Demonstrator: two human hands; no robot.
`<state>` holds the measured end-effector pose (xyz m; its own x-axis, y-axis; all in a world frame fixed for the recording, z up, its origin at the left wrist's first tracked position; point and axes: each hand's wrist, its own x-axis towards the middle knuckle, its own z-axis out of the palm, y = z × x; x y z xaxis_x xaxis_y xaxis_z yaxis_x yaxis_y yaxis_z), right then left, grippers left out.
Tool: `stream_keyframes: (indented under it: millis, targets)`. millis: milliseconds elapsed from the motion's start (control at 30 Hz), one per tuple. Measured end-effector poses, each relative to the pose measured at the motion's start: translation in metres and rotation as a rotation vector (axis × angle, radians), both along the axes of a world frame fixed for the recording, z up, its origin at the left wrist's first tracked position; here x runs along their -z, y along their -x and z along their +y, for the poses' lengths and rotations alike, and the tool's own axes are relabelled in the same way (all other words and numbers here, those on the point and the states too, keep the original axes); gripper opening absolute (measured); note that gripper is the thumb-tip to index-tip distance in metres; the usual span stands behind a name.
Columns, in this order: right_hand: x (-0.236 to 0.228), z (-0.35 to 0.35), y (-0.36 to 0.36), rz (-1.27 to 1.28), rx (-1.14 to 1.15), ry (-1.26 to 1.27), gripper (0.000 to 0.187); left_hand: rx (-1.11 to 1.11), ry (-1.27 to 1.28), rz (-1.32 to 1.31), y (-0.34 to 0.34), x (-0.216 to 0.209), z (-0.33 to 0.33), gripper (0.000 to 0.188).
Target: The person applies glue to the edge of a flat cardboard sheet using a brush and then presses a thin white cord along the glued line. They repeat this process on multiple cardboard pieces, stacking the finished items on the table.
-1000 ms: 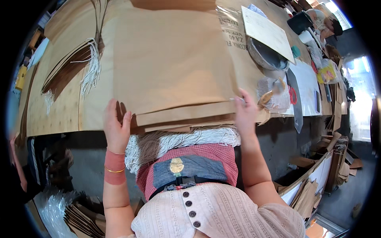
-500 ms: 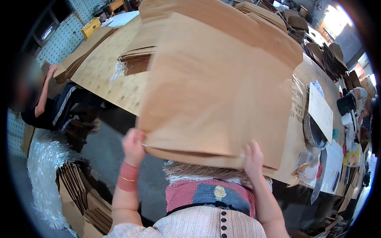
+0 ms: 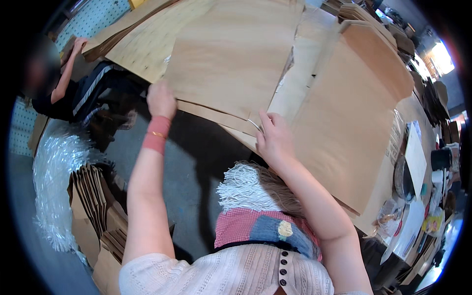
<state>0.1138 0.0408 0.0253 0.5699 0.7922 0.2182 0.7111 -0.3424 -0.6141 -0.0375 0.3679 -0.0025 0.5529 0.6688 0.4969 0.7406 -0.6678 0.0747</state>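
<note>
A large brown paper bag (image 3: 226,64) lies flat toward the left part of the table, its lower edge facing me and slightly parted. My left hand (image 3: 161,101) is closed at the bag's near left corner. At its near right corner my right hand (image 3: 274,136) is closed too, with a short white cord (image 3: 255,125) showing at the fingers. To the right lies a stack of similar paper bags (image 3: 344,132). Across my lap hangs a bundle of white and brown cords (image 3: 248,189).
At the left another person's hand (image 3: 78,45) touches a pile of brown paper (image 3: 110,37). Folded brown paper (image 3: 88,196) and clear plastic wrap (image 3: 59,182) stand at lower left. A white board (image 3: 416,160) and a blade-like tool (image 3: 396,236) lie at the right.
Both hands have carried the paper bag from above the right-hand stack to the left and away from me. The stack and the lap cords are now more visible.
</note>
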Motion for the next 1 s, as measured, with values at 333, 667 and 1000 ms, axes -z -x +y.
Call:
stream_keyframes:
  millis: [333, 667, 1000]
  targets:
    - [0.011, 0.079, 0.01, -0.267, -0.398, 0.057, 0.071, 0.516, 0.16, 0.231, -0.014, 0.016, -0.077, 0.058]
    - [0.012, 0.08, 0.013, -0.248, -0.3, 0.202, 0.085, 0.19, 0.183, 0.332, -0.019, 0.012, -0.043, 0.064]
    - [-0.043, -0.296, -0.036, -0.33, 0.575, 0.129, 0.005, 0.533, 0.152, -0.202, 0.054, 0.023, -0.2, 0.027]
